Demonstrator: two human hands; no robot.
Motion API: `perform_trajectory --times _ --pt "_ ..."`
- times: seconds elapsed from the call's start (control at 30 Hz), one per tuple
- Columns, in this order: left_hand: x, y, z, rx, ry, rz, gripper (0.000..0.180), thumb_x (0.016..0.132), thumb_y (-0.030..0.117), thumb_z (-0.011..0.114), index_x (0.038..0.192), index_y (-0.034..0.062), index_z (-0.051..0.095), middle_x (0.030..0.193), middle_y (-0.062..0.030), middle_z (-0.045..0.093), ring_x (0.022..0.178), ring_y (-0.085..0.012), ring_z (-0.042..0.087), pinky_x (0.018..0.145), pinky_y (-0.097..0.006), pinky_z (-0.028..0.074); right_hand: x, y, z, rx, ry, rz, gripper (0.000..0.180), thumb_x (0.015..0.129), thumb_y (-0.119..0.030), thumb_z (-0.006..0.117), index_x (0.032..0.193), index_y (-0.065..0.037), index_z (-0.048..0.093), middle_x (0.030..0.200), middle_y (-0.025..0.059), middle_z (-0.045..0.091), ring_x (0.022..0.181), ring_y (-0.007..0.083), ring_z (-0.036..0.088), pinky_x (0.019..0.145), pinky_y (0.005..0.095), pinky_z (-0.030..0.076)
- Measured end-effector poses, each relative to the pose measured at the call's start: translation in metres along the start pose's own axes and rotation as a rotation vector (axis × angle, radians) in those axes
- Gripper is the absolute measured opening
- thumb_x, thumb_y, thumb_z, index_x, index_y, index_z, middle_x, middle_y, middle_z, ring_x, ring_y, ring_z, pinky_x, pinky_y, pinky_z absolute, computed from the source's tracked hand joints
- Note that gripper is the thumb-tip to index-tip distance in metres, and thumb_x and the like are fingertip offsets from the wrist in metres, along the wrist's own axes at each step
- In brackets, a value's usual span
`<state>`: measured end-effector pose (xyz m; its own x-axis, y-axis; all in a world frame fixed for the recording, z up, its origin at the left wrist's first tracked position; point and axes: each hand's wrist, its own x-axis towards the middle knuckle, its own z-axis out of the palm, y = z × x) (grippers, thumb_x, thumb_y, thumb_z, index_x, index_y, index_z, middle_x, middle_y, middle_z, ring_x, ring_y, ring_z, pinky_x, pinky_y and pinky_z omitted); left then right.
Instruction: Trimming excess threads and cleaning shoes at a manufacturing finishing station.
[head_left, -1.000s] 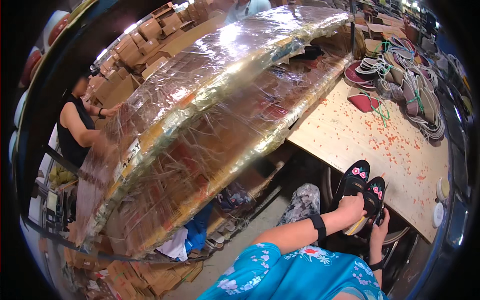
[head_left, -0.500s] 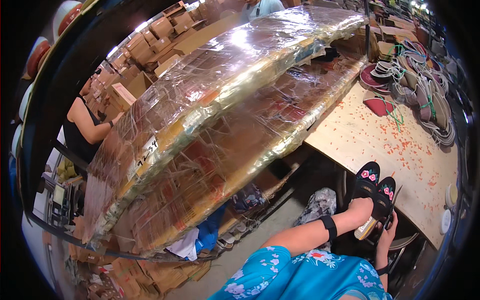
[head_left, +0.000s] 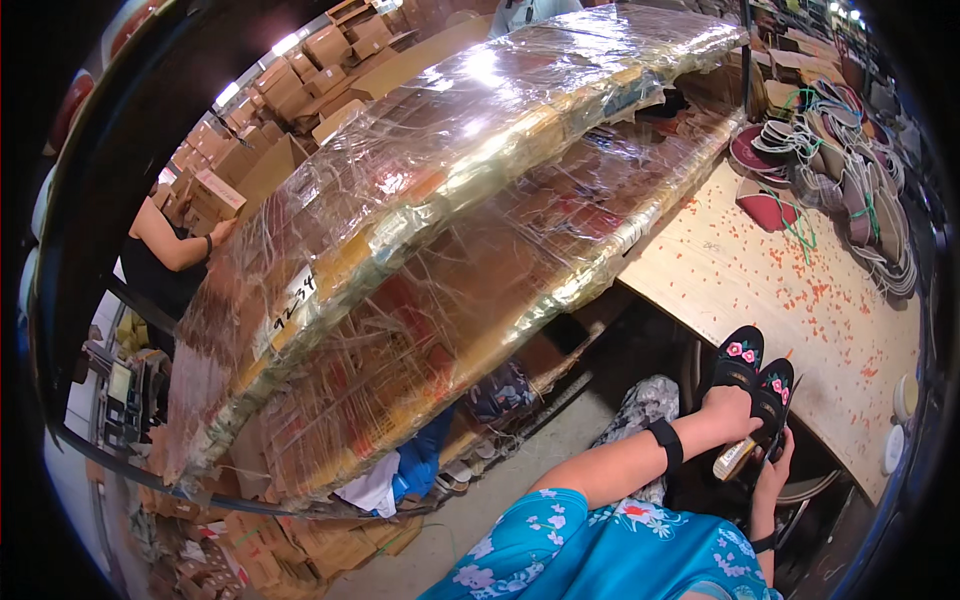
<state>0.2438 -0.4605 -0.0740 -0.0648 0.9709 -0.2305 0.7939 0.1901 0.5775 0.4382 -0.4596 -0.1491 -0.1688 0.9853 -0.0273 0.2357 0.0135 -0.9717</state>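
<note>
Gripping black shoes (head_left: 738, 372) w/ L hand (head_left: 725, 412), lower rt of frame: closing fingers round them, showing pink flowers on toes, pointing toes up-frame, overlapping table's near edge in view. Reaching to rt shoe's lower rt side w/ R hand (head_left: 776, 462); bending fingers in, but can't tell if clasping anything. Wearing dark straps (head_left: 666, 447) on both arms, plus blue floral top (head_left: 630, 540), btm of frame.

Seeing pale table (head_left: 690, 285) at rt, w/ orange bits (head_left: 820, 292) scattered on it; maroon piece (head_left: 766, 207) & corded bundles (head_left: 850, 180) upper rt. Seeing film-wrapped rack (head_left: 400, 235) across ctr, blue cloth (head_left: 415, 465) lower ctr-lft, cartons (head_left: 290, 88) upper lft. Noting co-worker (head_left: 172, 240) far lft, w/ hand on small carton (head_left: 220, 190); 2nd person (head_left: 528, 14) top ctr, partly hidden behind rack.
</note>
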Motion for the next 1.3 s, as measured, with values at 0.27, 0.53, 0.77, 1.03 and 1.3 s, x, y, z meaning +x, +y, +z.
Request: perform_trajectory --times 0.27,0.53,0.77,1.03,1.3 --pt "0.019 0.0 0.045 0.197 0.036 -0.072 0.017 0.077 0.019 0.062 0.081 0.0045 0.069 0.081 -0.0126 0.068 0.076 -0.0239 0.068 0.063 -0.034 0.054 0.003 0.009 -0.001 0.039 -0.02 -0.046 0.062 0.079 -0.002 0.061 0.135 -0.004 0.035 0.121 0.0081 0.052 0.105 0.016 0.052 0.093 0.0273 0.039" --pt "0.028 0.0 0.06 0.267 0.104 -0.022 0.014 0.076 0.009 0.058 0.082 0.0081 0.071 0.083 -0.009 0.069 0.077 -0.0219 0.068 0.062 -0.032 0.054 0.01 0.006 -0.004 -0.019 -0.051 -0.097 0.061 0.08 -0.007 0.063 0.135 -0.003 0.035 0.123 0.011 0.051 0.109 0.0179 0.051 0.094 0.0287 0.038" --pt "0.026 -0.004 0.064 0.181 0.137 -0.029 0.015 0.075 0.009 0.059 0.083 0.0067 0.071 0.082 -0.0115 0.069 0.077 -0.0239 0.068 0.063 -0.033 0.054 0.01 0.013 -0.002 -0.092 -0.029 -0.163 0.059 0.08 0.006 0.056 0.134 -0.003 0.036 0.121 0.0087 0.051 0.107 0.0161 0.051 0.092 0.0269 0.04" --pt "0.019 -0.007 0.064 0.199 0.164 -0.008 0.012 0.074 0.01 0.06 0.08 0.008 0.071 0.081 -0.0103 0.069 0.075 -0.0231 0.068 0.061 -0.033 0.055 0.014 0.022 -0.01 -0.085 -0.076 -0.05 0.059 0.078 0.002 0.058 0.133 -0.004 0.037 0.119 0.0096 0.053 0.105 0.0168 0.054 0.091 0.0275 0.041" --pt "0.014 -0.01 0.044 0.177 0.157 0.073 0.013 0.075 0.01 0.058 0.078 0.0075 0.07 0.079 -0.0102 0.068 0.077 -0.0233 0.067 0.062 -0.033 0.054 0.015 0.013 -0.009 -0.119 -0.033 -0.02 0.058 0.077 0.0 0.059 0.132 -0.005 0.039 0.119 0.0095 0.055 0.105 0.0176 0.054 0.092 0.0291 0.04"
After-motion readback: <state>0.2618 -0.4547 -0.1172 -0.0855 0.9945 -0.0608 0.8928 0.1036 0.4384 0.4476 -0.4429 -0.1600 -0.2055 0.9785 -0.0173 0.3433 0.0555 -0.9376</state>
